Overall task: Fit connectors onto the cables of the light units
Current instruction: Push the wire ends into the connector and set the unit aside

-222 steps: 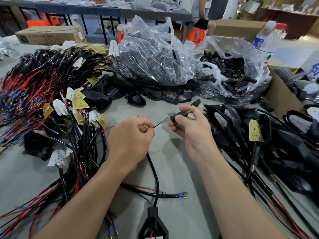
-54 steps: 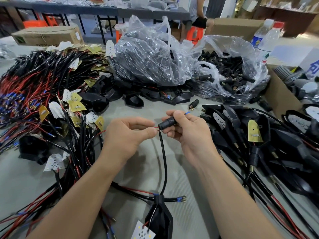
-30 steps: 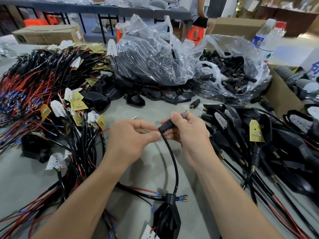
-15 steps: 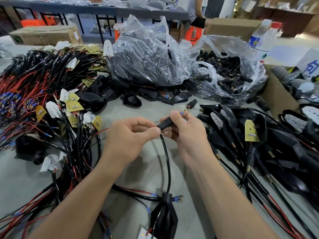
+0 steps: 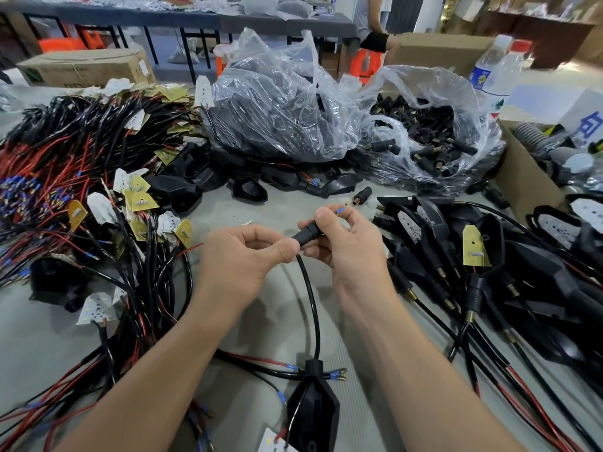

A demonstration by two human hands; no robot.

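Now I read this as mid-fit. Right hand [image 5: 346, 246] pinches black barrel connector [image 5: 306, 236], held mid-scene, blue wire tip [image 5: 340, 210] poking out far end. Left hand [image 5: 248, 256] pinches cable [image 5: 311, 298] at connector's near mouth. Light unit [image 5: 313, 409] lies near. Next, I'd say: slide connector fully home, keep cable straight.

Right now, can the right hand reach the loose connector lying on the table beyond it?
Probably yes: the loose connector lies on the table just past the right hand, nothing between. But that hand pinches the held connector, so it must let go first.
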